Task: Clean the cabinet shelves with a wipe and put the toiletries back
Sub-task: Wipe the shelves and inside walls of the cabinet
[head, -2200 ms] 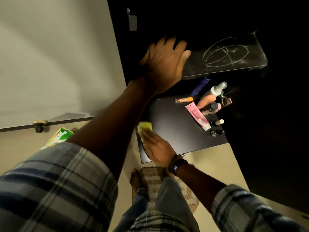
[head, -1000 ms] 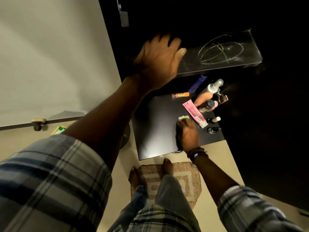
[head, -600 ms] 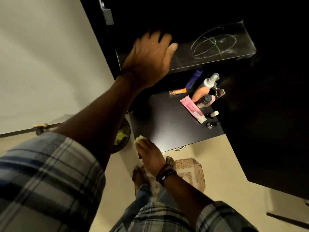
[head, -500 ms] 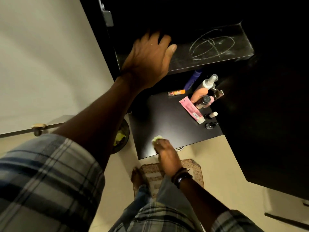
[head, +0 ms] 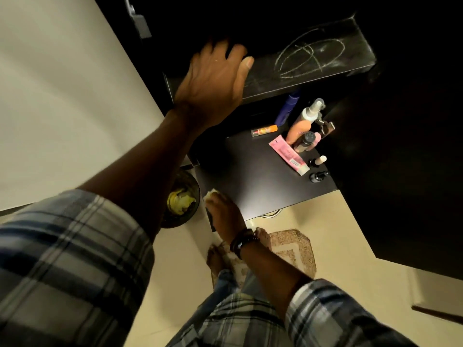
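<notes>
Shirt: plaid, grey and pale blocks crossed with navy and black lines; left sleeve (head: 70, 259) and right sleeve (head: 333, 314) both turned back to bare the forearm, hem (head: 238, 321) untucked over the trousers. Right hand (head: 224, 211): two dark bands (head: 242, 242) at the wrist, one beaded. Trousers (head: 226, 280): blue denim. Feet (head: 216, 256): bare.

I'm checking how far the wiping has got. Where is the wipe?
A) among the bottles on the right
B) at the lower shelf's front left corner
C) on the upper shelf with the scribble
B: the right hand presses the wipe onto the lower shelf at its front left corner, apart from the toiletries.
</notes>
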A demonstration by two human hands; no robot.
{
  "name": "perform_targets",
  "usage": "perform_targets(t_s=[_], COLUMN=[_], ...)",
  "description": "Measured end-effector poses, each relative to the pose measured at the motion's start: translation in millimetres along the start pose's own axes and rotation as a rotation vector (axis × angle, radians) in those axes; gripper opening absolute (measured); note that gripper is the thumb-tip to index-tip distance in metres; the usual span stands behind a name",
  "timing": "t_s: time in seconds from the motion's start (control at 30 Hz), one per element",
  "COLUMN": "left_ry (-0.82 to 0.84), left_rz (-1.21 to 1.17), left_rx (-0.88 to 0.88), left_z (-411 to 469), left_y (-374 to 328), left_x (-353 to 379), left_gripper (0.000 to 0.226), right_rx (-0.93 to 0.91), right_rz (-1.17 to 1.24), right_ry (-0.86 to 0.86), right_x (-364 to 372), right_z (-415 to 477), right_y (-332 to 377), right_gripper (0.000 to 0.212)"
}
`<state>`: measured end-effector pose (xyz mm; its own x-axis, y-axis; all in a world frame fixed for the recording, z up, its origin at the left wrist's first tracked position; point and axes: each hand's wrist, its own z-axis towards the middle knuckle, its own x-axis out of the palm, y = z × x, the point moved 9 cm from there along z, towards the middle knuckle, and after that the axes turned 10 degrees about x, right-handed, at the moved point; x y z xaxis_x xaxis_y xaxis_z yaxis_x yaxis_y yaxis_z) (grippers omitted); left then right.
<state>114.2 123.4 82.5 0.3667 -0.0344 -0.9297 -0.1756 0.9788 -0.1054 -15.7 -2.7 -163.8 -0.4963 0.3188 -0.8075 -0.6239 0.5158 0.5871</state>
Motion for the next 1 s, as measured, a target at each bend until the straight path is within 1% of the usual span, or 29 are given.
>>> perform_targets(t_s=[0.03,0.1,0.17,0.2,0.23,0.27,0.3,0.4,0.47,0.57,0.63,0.7,0.73,0.8,0.83,0.9,0.93,1.0], left_ry=[0.009,0.027,0.036,0.046,0.061,0.076,0.094,0.148,0.124,0.047,-0.015,-0.124,-0.198,-0.351,-0.395,-0.388,-0.337,-0.176], left_rz=[-0.003,-0.017,-0.041,-0.055,-0.069,-0.082,-0.099,-0.157,-0.155,-0.192,-0.191,-0.087,-0.016,0.092,0.116,0.182,0.231,0.302], left_rx=[0.0,-0.001,-0.016,-0.036,-0.059,-0.077,-0.091,-0.142,-0.137,0.02,0.192,0.397,0.489,0.591,0.604,0.58,0.552,0.485], left_z=[0,0,1,0,-1,-1,-1,-1,-5,-13,-16,-15,-13,-7,-2,20,35,64], left_y=[-1,-3,-3,-2,0,1,2,0,-5,-27,-49,-77,-90,-108,-113,-113,-109,-99], left_x=[0,0,-2,-4,-5,-7,-9,-13,-22,-56,-91,-139,-165,-214,-235,-262,-266,-260], left_gripper=[0.043,0.041,0.041,0.042,0.045,0.048,0.05,0.052,0.05,0.041,0.034,0.028,0.026,0.023,0.024,0.028,0.032,0.04], right_rx=[-0.02,0.015,0.14,0.2,0.245,0.282,0.313,0.327,0.288,0.255,0.246,0.255,0.264,0.292,0.262,0.128,0.048,-0.132], right_rz=[-0.011,-0.005,0.006,0.027,0.07,0.125,0.179,0.295,0.332,0.365,0.359,0.314,0.261,0.103,0.028,-0.102,-0.167,-0.262], right_ry=[0.037,0.07,0.104,0.098,0.066,0.004,-0.092,-0.379,-0.524,-0.678,-0.737,-0.72,-0.668,-0.499,-0.428,-0.327,-0.299,-0.237], right_x=[4,-5,-29,-48,-72,-102,-137,-250,-310,-370,-391,-397,-393,-369,-352,-310,-289,-247], right_z=[-16,-38,-48,-48,-44,-36,-26,2,15,33,49,69,82,105,113,120,118,109], right_y=[0,-12,-36,-47,-55,-61,-64,-52,-41,-35,-35,-35,-36,-31,-21,15,38,83], right_gripper=[0.029,0.038,0.046,0.045,0.04,0.029,0.021,0.016,0.015,0.016,0.018,0.019,0.02,0.024,0.029,0.044,0.051,0.06])
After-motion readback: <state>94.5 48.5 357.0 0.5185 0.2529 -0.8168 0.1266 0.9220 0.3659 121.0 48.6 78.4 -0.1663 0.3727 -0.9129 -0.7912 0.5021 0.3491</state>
